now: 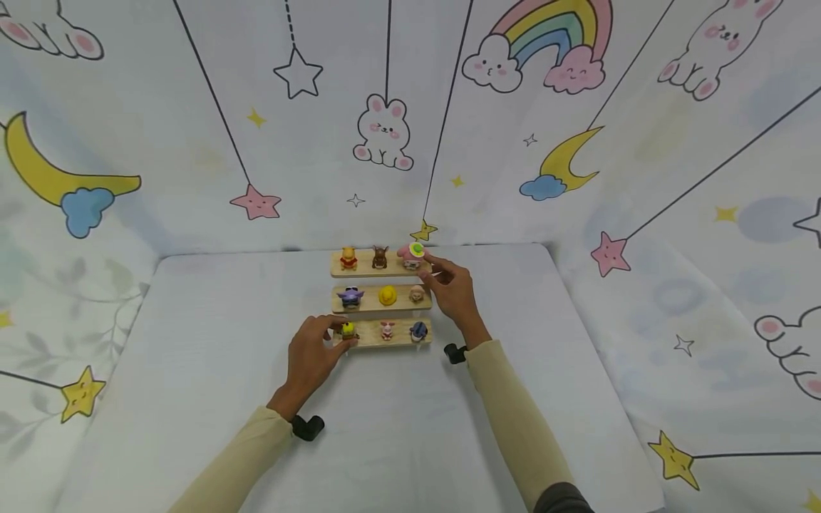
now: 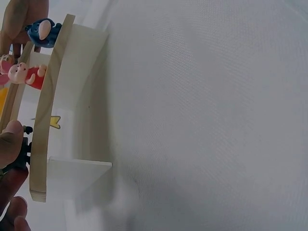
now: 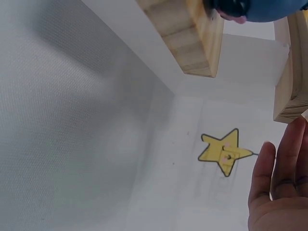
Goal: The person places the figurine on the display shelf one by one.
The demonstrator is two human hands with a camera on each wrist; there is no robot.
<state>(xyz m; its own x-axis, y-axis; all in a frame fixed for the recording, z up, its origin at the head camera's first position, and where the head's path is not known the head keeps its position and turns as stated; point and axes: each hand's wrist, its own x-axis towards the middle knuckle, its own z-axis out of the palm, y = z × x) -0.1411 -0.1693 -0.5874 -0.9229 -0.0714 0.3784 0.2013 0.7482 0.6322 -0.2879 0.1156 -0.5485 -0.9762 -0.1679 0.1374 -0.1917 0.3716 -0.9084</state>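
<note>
My left hand (image 1: pixel 314 360) pinches a small yellow-green figurine (image 1: pixel 348 330) at the left end of the front wooden shelf (image 1: pixel 400 340), thumb in front and fingers behind. In the left wrist view, its thumb (image 2: pixel 10 144) presses on the figurine's dark lower part. At the right end of the back shelf (image 1: pixel 363 263), my right hand (image 1: pixel 454 288) holds the side of a pink figurine (image 1: pixel 411 261) with a round green-and-yellow piece on top, between thumb and forefinger. The other right-hand fingers (image 3: pixel 288 163) extend beside a shelf end in the right wrist view.
Beside the pink figurine stand a bear figurine (image 1: pixel 348 258) and a brown figurine (image 1: pixel 380 258). The middle shelf (image 1: pixel 370 308) bears a purple figurine (image 1: pixel 350 297), a yellow one (image 1: pixel 388 295) and a beige one (image 1: pixel 417 293). A piglet (image 1: pixel 387 330) and a blue figurine (image 1: pixel 418 330) share the front shelf.
</note>
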